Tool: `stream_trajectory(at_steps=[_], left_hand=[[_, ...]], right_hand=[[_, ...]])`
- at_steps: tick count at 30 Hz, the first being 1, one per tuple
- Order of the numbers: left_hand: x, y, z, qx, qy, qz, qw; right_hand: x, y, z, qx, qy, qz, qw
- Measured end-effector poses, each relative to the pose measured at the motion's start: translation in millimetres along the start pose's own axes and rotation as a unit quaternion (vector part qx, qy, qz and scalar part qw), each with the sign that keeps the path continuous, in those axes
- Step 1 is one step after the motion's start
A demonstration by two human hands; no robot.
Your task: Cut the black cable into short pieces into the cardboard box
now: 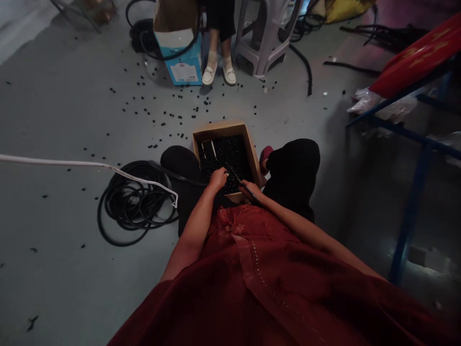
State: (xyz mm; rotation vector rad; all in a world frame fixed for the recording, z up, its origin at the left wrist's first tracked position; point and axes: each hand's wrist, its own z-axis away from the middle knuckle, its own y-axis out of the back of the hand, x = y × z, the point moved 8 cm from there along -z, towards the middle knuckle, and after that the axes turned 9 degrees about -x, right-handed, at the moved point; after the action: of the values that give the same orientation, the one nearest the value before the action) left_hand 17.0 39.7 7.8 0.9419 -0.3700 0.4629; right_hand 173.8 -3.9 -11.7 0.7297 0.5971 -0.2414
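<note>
Red dress fills the foreground, and both forearms reach forward and down from it, elbows bent. Left hand curls shut, apparently around the end of a black hose that trails from a coil on the floor. Right hand clasps scissors, blades angled over the cardboard box. That box sits wedged between the knees, probably so the black pieces collect inside. Farther off, another person's white shoes stand beside a blue carton.

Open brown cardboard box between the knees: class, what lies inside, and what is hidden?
Inside the open brown cardboard box lies a heap of small black pieces, with a flat dark rectangular object on top. The left hand covers the near part; the box floor is hidden.
</note>
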Motion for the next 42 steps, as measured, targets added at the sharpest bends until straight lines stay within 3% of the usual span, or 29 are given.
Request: stream_trajectory(at_steps=[8, 12, 16, 26, 33, 39, 42], left_hand=[[-1, -1.3, 1, -0.001, 0.005, 0.005, 1.0], [-2, 2.3, 1, 0.016, -0.002, 0.047, 0.999], [-9, 4.1, -2, 0.037, 0.012, 0.128, 0.991], [-21, 5.2, -7, 0.079, 0.022, 0.248, 0.965], [-19, 3.7, -6, 0.071, 0.022, 0.21, 0.975], [-13, 4.3, -1, 0.044, 0.033, 0.165, 0.985], [-1, 9.4, 9, 0.04, 0.023, 0.091, 0.995]], right_hand=[[4, 7, -1, 0.034, -0.021, -0.025, 0.999], [10, 7, 1, 0.043, -0.006, -0.18, 0.983], [4, -1, 7, -0.006, 0.022, -0.314, 0.949], [-9, -3, 15, -0.053, 0.039, -0.277, 0.959], [-18, 1, 18, -0.074, 0.048, -0.238, 0.967], [-7, -7, 12, -0.057, 0.019, -0.225, 0.973], [-2, -8, 8, -0.04, -0.006, -0.197, 0.98]])
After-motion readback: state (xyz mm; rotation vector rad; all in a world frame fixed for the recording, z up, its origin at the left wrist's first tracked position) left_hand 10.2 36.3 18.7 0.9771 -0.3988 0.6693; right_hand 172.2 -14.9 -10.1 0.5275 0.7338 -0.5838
